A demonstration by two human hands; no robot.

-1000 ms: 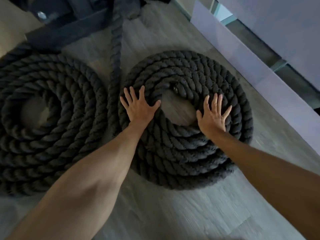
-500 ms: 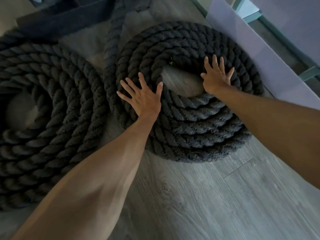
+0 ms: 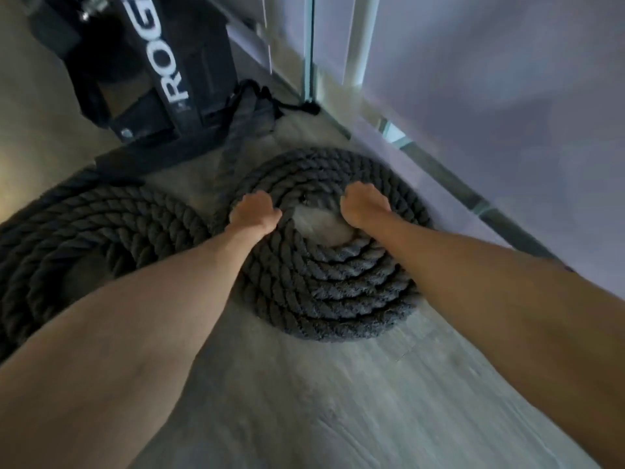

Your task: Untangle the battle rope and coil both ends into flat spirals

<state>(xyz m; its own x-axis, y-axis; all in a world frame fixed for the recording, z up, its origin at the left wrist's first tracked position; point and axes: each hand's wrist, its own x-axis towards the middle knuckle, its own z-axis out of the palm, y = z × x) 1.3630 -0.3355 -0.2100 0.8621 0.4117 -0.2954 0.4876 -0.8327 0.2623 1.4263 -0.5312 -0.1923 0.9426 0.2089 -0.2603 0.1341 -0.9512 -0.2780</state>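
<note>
Battle rope [image 3: 314, 265] lay on wooden floor [image 3: 338, 401], both ends wound in flat spirals: right spiral [image 3: 338, 306] in middle, left spiral [image 3: 84, 231] just beside it at left. Left hand [image 3: 255, 213] and right hand [image 3: 363, 204] rested on far turns of right spiral, either side of bare centre. Fingers foreshortened, blurred, possibly bent over rope; flat or gripping, could not tell. Strand [image 3: 233, 147] ran far toward black rack [image 3: 162, 79].
</note>
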